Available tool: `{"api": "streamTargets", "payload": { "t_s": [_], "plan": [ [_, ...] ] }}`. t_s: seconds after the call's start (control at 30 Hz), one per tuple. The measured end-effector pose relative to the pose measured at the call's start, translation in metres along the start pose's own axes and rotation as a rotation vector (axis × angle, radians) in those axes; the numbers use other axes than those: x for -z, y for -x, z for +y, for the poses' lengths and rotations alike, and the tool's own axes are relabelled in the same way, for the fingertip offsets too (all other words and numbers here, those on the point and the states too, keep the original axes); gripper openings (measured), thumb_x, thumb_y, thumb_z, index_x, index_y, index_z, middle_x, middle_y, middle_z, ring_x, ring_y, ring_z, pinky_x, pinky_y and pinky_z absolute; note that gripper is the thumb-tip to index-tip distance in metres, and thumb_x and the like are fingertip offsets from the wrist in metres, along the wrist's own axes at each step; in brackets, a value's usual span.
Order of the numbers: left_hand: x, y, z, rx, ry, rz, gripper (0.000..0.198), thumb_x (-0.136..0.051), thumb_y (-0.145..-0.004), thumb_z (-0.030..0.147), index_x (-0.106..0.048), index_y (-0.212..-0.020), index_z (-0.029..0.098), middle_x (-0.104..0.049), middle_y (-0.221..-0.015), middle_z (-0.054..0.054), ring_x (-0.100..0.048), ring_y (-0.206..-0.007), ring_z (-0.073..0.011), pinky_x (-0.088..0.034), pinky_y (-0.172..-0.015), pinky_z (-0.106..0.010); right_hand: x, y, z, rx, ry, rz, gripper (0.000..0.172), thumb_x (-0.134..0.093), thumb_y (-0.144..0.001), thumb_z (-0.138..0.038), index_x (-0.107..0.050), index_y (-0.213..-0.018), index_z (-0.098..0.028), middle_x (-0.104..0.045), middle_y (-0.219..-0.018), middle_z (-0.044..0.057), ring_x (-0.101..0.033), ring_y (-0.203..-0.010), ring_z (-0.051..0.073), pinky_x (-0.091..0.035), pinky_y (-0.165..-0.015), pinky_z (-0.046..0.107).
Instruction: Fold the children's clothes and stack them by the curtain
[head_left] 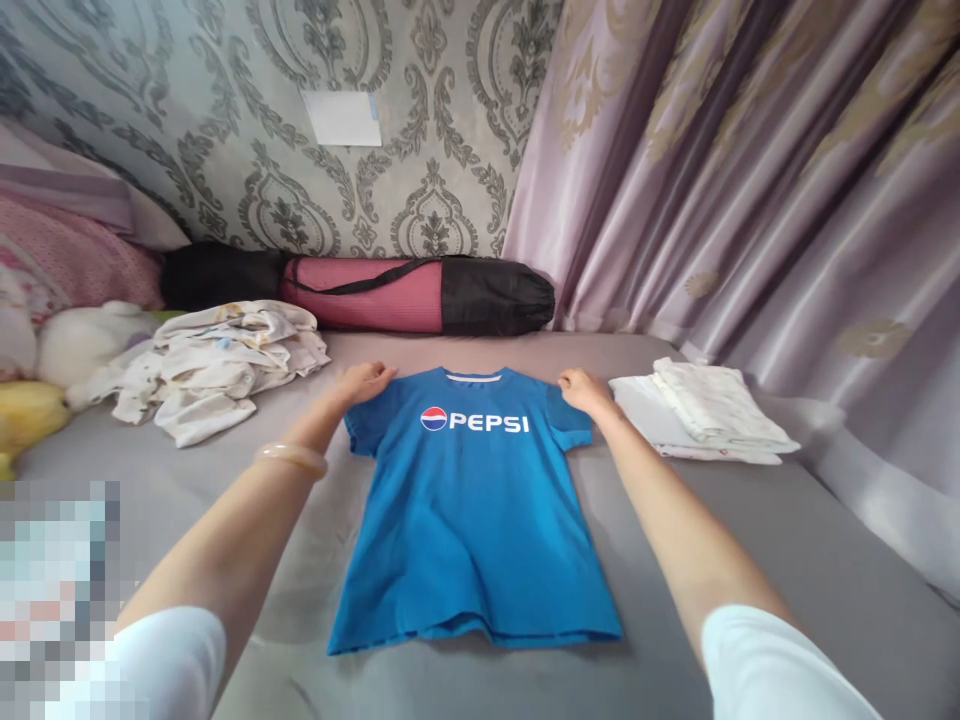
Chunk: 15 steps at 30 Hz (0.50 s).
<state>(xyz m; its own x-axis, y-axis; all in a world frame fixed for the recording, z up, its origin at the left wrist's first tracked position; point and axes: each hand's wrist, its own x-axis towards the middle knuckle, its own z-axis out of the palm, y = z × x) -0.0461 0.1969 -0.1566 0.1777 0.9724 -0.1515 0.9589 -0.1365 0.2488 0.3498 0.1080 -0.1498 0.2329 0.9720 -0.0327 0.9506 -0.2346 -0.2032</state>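
Observation:
A blue T-shirt (480, 510) with a white PEPSI print lies spread face up on the grey bed sheet (675, 600), its collar pointing away from me and its hem near me. My left hand (367, 381) is closed at the left shoulder and sleeve, fingers curled on the cloth. At the opposite shoulder my right hand (581, 388) pinches the right sleeve's upper edge. Both sleeves lie out to the sides. Slight wrinkles run through the lower front, and the hem is wavy.
Crumpled white printed clothes (225, 365) lie at the left beside plush toys (94, 340). Folded white cloths (720, 410) are stacked at the right. A pink and black rolled mat bag (367, 295) lies along the wall. Lilac curtains (712, 180) hang at the right.

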Motion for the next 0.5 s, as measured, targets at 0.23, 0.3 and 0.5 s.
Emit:
{"api": "streamTargets", "payload": {
  "t_s": [0.23,0.3,0.5],
  "plan": [
    [0.012,0.025,-0.055,-0.037,0.352,-0.157,0.046,-0.062,-0.064,0.058,-0.066,-0.082,0.016,-0.068,-0.073,-0.006,-0.063,-0.07,-0.0213,-0.048,-0.059,-0.026,0.012,0.033,0.028,-0.031,0.032,0.011,0.036,-0.058,-0.092,-0.038,-0.057,-0.122,-0.017,-0.058,-0.124,0.008,-0.06,-0.104,0.023,-0.053,-0.087,0.043],
    [0.01,0.027,-0.056,-0.029,0.392,-0.128,0.041,-0.064,-0.063,0.053,-0.064,-0.081,0.016,-0.065,-0.068,-0.003,-0.061,-0.062,-0.0186,-0.047,-0.055,-0.025,0.014,0.035,0.026,-0.014,0.04,0.03,0.034,-0.058,-0.093,-0.037,-0.058,-0.121,-0.018,-0.058,-0.124,0.008,-0.06,-0.104,0.023,-0.053,-0.087,0.042],
    [0.0,0.026,-0.05,0.025,0.34,0.124,0.03,-0.055,-0.076,0.04,-0.064,-0.094,0.018,-0.067,-0.076,-0.003,-0.059,-0.055,-0.0146,-0.047,-0.054,-0.024,0.017,0.04,0.023,0.03,0.091,0.089,0.031,-0.056,-0.094,-0.036,-0.058,-0.121,-0.02,-0.058,-0.125,0.009,-0.06,-0.104,0.02,-0.053,-0.088,0.041]
  ]
}}
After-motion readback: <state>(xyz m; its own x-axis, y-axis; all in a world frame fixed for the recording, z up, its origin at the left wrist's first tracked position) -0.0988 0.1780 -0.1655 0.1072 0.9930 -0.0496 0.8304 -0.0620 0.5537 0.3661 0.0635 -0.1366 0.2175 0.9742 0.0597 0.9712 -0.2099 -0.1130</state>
